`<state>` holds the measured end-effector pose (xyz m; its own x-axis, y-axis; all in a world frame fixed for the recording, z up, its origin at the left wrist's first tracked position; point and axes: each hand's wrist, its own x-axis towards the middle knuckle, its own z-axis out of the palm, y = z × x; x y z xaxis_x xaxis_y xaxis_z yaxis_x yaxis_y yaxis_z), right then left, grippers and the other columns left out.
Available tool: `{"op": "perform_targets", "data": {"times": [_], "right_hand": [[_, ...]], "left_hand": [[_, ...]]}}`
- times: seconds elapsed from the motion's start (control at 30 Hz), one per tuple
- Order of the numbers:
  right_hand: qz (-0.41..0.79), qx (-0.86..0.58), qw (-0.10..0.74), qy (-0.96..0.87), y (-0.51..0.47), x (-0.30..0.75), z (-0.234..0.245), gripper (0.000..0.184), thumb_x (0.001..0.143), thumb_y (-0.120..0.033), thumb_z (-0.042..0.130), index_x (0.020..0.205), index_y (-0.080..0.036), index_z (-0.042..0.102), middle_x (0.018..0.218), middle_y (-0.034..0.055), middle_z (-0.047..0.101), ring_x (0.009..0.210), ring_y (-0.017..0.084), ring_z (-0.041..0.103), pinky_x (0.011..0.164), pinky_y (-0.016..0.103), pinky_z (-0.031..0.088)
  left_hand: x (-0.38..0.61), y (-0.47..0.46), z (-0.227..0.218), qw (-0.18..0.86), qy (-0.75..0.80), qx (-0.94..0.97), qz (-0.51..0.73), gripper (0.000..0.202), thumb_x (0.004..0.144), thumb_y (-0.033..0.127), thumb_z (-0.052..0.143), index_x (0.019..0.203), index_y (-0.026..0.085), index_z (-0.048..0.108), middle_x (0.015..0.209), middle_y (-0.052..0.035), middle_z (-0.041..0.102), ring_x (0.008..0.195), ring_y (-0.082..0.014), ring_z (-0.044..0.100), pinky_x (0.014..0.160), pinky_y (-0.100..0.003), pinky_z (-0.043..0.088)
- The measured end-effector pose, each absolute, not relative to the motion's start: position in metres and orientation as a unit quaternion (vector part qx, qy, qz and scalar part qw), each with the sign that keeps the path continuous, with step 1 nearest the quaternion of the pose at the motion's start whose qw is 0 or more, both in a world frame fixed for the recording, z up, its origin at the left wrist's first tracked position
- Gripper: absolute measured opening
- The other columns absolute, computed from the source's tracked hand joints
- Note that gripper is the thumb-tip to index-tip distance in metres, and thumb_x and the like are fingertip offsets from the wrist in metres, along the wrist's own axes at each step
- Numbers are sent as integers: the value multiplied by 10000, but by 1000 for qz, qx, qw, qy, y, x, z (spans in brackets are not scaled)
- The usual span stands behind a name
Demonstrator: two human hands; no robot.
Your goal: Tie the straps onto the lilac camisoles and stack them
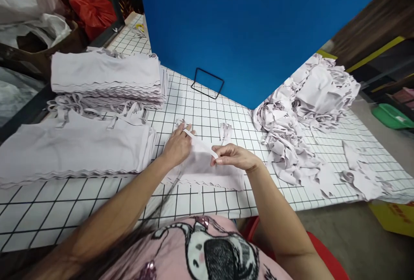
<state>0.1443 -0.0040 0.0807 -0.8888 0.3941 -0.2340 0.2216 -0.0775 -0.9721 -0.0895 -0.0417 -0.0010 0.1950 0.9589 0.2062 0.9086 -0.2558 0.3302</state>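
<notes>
A pale lilac garment (pixel 207 175) is laid flat on the gridded worktop (pixel 97 202). Its strap (pixel 199 141) is pulled taut, pinched in the closed right hand (pixel 234 157) and gripped by the left hand (pixel 177 144).

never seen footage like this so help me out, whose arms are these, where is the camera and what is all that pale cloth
No machine here: a person wears one camera on the head, looking down at their own bare arms. The left hand rests on a pale garment lying on the grid-patterned table. The right hand pinches one end of its strap, which runs across to the left hand. Folded stacks sit to the left, a loose heap to the right.
</notes>
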Motion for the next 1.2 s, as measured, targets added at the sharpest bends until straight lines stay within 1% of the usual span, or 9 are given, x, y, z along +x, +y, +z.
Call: {"op": "perform_targets", "data": {"times": [0.13,0.3,0.47,0.63,0.77,0.9,1.0,1.1,1.2], "right_hand": [[710,-328,194,-592,3,129,61,253,798,-459,721,808,-206,728,913,23,647,690,100,464,632,259,369],[676,-419,319,-515,18,99,49,332,707,-501,774,675,-192,658,961,34,675,652,90,451,558,249,312],[643,-420,369,-523,22,77,50,352,702,-521,766,660,-196,638,746,1,595,616,96,415,560,255,314],[638,-427,354,-534,18,68,51,353,715,-516,747,673,-192,613,687,-20,537,601,94,391,580,256,335],[601,-457,331,-566,20,72,47,330,770,-508,692,751,-187,620,718,-4,566,665,120,468,652,270,406],[395,-471,373,-695,20,83,52,306,876,-432,611,1048,-181,644,1068,97,641,955,202,548,841,346,447],[340,-349,280,-827,16,88,60,328,965,-384,507,1243,-238,602,1228,98,623,1150,240,490,960,414,392],[370,-265,157,-876,14,90,62,289,995,-371,467,1198,-268,646,1112,56,692,1085,234,512,964,440,368],[374,-260,153,-877,17,90,59,202,961,-334,547,1023,-227,707,941,40,718,940,205,547,898,391,400]], "left_hand": [[-96,-39,4,91,589,776,205,418,943,172,350,1254,91,619,1391,-167,543,1435,-332,313,1162,-536,322],[-105,-46,33,119,598,738,288,363,948,253,389,1113,155,697,1242,-114,649,1279,-285,504,1119,-496,383],[-94,-54,56,347,612,610,365,382,801,422,667,1107,195,689,1147,-71,701,1020,-237,645,898,-383,525],[-79,-50,49,478,588,495,426,365,753,477,704,895,141,727,926,-79,736,861,-205,661,811,-337,519],[-79,-46,45,559,563,425,435,381,694,508,750,778,138,717,785,-65,721,750,-168,639,750,-311,512],[-82,-47,48,559,582,426,409,300,709,437,740,754,142,711,743,-62,719,721,-163,637,726,-301,507],[-82,-49,52,528,593,483,369,226,763,373,672,750,151,712,745,-53,723,729,-176,654,699,-295,497],[-85,-53,54,493,608,528,330,175,775,304,629,807,166,732,758,-34,731,718,-180,657,660,-285,478],[-92,-57,53,470,616,556,301,196,797,311,611,864,177,738,786,-29,735,729,-187,657,647,-285,473]]}}
